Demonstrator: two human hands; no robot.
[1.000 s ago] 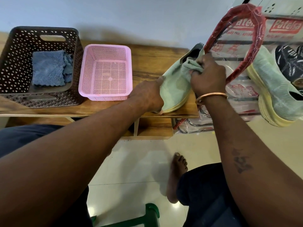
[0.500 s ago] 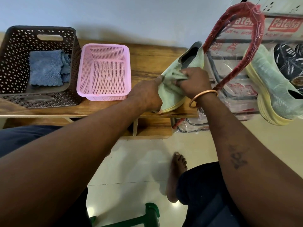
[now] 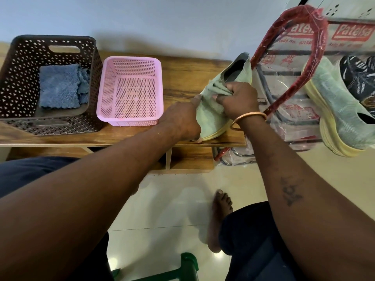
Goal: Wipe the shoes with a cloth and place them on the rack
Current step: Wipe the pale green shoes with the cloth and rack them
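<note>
Knit-fabric green shoe (image 3: 213, 116) rests tilted on the right end of the worktop (image 3: 182, 78), beside the rack (image 3: 316, 37). The left hand (image 3: 182, 120) grips its toe end; the right hand (image 3: 239, 98) clenches a green cloth (image 3: 220, 88) against the upper. The shoe appears light, with a soft, yielding upper. Take hold at the firmer yellow sole or the heel collar.

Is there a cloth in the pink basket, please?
No, the pink basket holds nothing; the blue cloth lies in the dark basket.

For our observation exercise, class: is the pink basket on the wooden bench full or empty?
Empty: the pink basket shows its perforated floor bare all over, with nothing lying inside.
</note>
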